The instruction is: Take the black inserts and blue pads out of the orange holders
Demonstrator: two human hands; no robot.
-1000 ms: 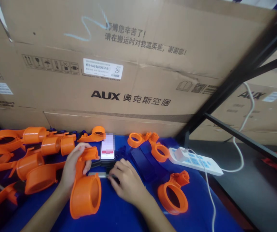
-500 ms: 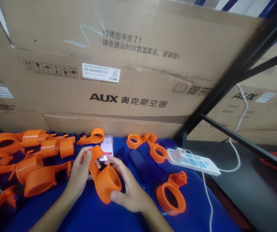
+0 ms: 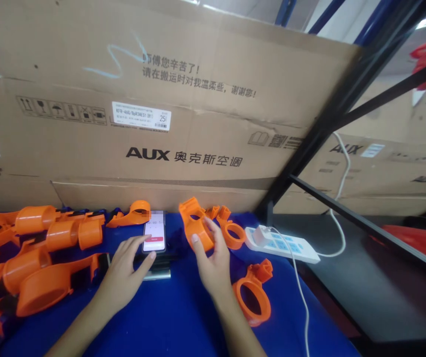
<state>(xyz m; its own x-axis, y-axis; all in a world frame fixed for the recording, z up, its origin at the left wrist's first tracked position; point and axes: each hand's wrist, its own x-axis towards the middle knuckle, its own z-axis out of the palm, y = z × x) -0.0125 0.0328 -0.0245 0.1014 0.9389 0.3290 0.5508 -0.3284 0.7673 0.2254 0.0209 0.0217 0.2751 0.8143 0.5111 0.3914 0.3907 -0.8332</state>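
My right hand (image 3: 216, 263) grips an orange plastic ring-shaped holder (image 3: 192, 218) with a flat arm, thumb on its near side and fingers round the right. The holder is tilted, its arm pointing up and away. Beside the phone (image 3: 155, 230), my left hand (image 3: 128, 267) is empty with fingers apart; its fingertips are at the lower part of the lit screen. Whether they touch the glass I cannot tell. A dark flat object with a silvery edge (image 3: 157, 274) lies just below the phone. Another orange holder (image 3: 252, 297) rests right of my right forearm.
Several orange holders (image 3: 44, 287) crowd the left of the blue cloth (image 3: 161, 322). Others lie by the phone and behind my right hand. A white power strip (image 3: 283, 245) with a plug and cable sits at right, near a black metal frame (image 3: 309, 134). A large carton (image 3: 183, 114) stands behind.
My left hand has let go of the orange holder and moved to the phone. My right hand has carried the holder up and to the right. The view has turned slightly right.
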